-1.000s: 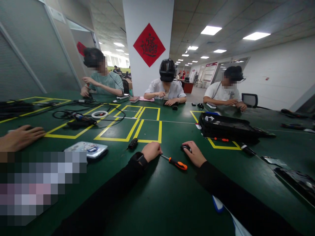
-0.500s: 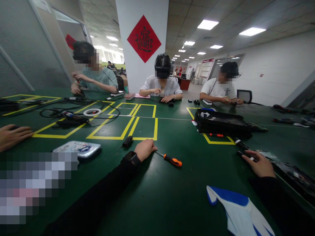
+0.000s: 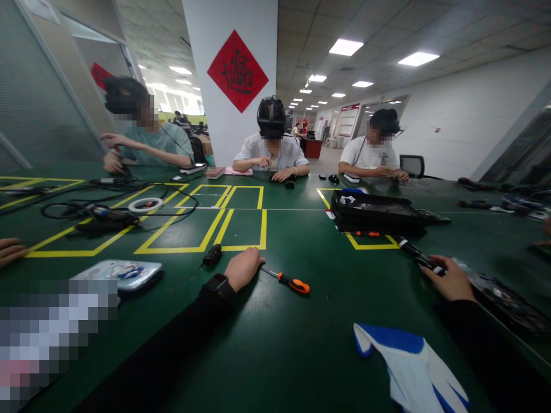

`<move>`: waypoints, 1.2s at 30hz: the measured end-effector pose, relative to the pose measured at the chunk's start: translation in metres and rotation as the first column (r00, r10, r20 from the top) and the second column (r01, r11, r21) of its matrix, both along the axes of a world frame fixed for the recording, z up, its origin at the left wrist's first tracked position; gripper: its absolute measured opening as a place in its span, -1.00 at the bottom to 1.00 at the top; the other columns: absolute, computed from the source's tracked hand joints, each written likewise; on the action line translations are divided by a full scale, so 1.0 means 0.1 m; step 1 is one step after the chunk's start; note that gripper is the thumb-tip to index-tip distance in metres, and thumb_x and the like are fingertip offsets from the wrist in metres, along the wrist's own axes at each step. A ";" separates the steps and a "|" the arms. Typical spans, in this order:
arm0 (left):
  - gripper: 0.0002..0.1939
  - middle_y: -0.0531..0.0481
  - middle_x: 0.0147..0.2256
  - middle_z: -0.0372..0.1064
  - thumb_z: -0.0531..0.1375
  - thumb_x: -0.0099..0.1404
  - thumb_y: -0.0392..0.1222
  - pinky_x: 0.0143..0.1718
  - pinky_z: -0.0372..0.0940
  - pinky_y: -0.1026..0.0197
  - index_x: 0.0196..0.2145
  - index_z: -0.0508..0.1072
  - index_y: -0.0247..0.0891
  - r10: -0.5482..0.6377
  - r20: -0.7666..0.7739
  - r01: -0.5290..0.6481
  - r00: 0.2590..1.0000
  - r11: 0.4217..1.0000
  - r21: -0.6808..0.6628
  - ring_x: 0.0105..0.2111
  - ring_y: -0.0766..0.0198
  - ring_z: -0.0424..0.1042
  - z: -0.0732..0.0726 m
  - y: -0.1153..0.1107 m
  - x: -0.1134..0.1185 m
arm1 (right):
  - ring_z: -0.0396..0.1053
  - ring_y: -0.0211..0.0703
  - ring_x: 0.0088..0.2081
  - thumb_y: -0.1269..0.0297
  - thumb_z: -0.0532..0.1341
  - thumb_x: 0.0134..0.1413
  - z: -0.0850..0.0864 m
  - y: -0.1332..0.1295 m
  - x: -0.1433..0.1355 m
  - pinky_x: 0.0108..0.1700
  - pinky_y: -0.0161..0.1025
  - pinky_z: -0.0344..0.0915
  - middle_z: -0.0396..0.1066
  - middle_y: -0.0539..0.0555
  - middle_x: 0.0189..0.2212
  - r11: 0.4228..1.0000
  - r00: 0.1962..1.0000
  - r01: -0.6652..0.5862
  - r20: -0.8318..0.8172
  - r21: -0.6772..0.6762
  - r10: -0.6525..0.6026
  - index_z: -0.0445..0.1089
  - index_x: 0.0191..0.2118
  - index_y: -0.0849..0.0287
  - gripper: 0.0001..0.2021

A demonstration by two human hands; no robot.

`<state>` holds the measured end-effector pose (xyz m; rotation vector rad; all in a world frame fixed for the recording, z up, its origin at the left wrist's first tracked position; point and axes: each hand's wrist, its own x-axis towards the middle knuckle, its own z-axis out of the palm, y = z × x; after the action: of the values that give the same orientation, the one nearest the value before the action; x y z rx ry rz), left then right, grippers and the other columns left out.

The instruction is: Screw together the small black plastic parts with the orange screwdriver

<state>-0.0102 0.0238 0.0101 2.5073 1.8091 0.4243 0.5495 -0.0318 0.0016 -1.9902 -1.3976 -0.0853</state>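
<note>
My left hand [image 3: 244, 268], with a dark watch at the wrist, rests on the green table with its fingers curled in. The metal shaft of an orange and black screwdriver [image 3: 295, 283] starts at its fingertips; whether they pinch the tip is hidden. A small black tool [image 3: 212, 254] lies just left of that hand. At the right, my right hand [image 3: 451, 280] has its fingers wrapped round a black cylindrical tool [image 3: 412, 250] lying on the table. Beside this hand is an opened device with exposed circuit parts [image 3: 508, 298].
A blue and white glove [image 3: 415, 361] lies near the front edge. Behind are a black casing [image 3: 374, 211], black cables [image 3: 103, 221], a white ring [image 3: 146, 205] and a patterned case [image 3: 123, 274]. Three people sit across the table; another person's hand [image 3: 11, 251] is at far left.
The view has turned slightly right, shifting most things left. My right hand now grips the black tool, which has turned or moved between the fingers. My left hand keeps its place beside the screwdriver.
</note>
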 end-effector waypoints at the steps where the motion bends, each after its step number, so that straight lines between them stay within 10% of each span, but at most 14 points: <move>1: -0.74 -0.19 -0.31 0.35 -0.04 0.29 -0.07 -0.34 0.17 0.24 -0.36 0.29 -0.31 0.023 0.009 -0.024 1.000 0.999 0.021 -0.30 0.15 0.39 -0.02 -0.01 0.01 | 0.30 -0.01 -0.20 0.14 0.23 -0.15 -0.02 0.01 0.02 -0.22 -0.13 0.17 0.30 0.36 -0.16 1.000 1.000 0.003 0.014 -0.010 -0.003 0.29 -0.10 0.24 -0.55; 5: -0.76 -0.14 -0.32 0.34 -0.11 0.32 -0.10 -0.37 0.18 0.25 -0.32 0.24 -0.29 0.088 0.104 -0.097 0.991 0.992 0.078 -0.35 0.20 0.38 -0.06 -0.02 0.03 | 0.28 0.02 -0.16 0.07 0.01 0.04 -0.08 0.04 0.10 -0.14 -0.09 0.18 0.30 0.28 -0.19 0.999 0.989 0.040 0.144 0.022 -0.042 0.31 -0.11 0.28 -0.58; 10: -0.80 0.00 -0.48 0.30 -0.10 0.31 -0.13 -0.41 0.18 0.26 -0.37 0.21 -0.26 0.051 0.407 -0.098 0.912 0.990 0.097 -0.47 0.28 0.34 -0.07 0.04 0.01 | 0.15 -0.09 0.06 0.36 -0.07 0.05 -0.08 0.04 0.14 0.07 -0.16 0.04 0.26 0.15 0.00 0.973 0.900 -0.232 0.380 0.006 0.212 0.32 -0.09 0.16 -0.65; 25: -0.80 -0.03 -0.39 0.42 0.23 0.08 -0.16 -0.31 0.33 0.24 -0.34 0.39 -0.32 -0.143 0.933 0.142 0.330 0.985 0.101 -0.40 0.31 0.44 0.13 -0.37 0.26 | 0.29 0.06 -0.15 0.04 0.08 0.03 0.07 0.08 -0.08 -0.11 -0.03 0.17 0.37 0.25 -0.22 0.985 0.898 -0.174 0.412 0.011 0.154 0.40 -0.21 0.19 -0.65; 31: -0.72 -0.04 -0.45 0.45 0.22 0.11 -0.14 -0.61 0.24 0.35 -0.26 0.28 -0.31 0.020 0.997 0.398 0.072 0.916 -0.047 -0.56 0.33 0.42 0.22 -0.69 0.59 | 0.29 -0.02 -0.13 0.18 0.07 0.10 0.53 -0.22 -1.15 -0.03 -0.06 0.19 0.35 0.22 -0.23 0.870 0.942 -0.256 0.312 0.421 0.125 0.37 -0.23 0.19 -0.77; 33: -0.71 -0.07 -0.43 0.46 0.17 0.15 -0.10 -0.61 0.23 0.35 -0.23 0.26 -0.31 0.087 0.996 0.479 0.016 0.874 -0.084 -0.56 0.32 0.43 0.23 -0.75 0.72 | 0.33 -0.10 -0.20 0.24 0.07 0.12 0.73 -0.34 -1.70 -0.10 -0.12 0.25 0.37 0.13 -0.27 0.825 0.841 -0.533 0.225 0.190 0.492 0.37 -0.26 0.13 -0.83; 36: -0.70 -0.07 -0.42 0.46 0.13 0.19 -0.08 -0.60 0.24 0.36 -0.19 0.25 -0.31 0.121 0.992 0.530 -0.020 0.843 -0.092 -0.54 0.32 0.44 0.23 -0.82 0.83 | 0.33 -0.14 -0.19 0.26 0.11 0.10 0.94 -0.46 -2.49 -0.13 -0.16 0.28 0.36 0.08 -0.25 0.557 0.555 -0.825 0.047 -0.100 0.831 0.36 -0.21 0.10 -0.84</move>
<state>0.0725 -0.0582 0.0332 1.2021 0.6492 1.1794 0.3007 -0.0778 0.0954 -1.1662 -2.2928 0.3172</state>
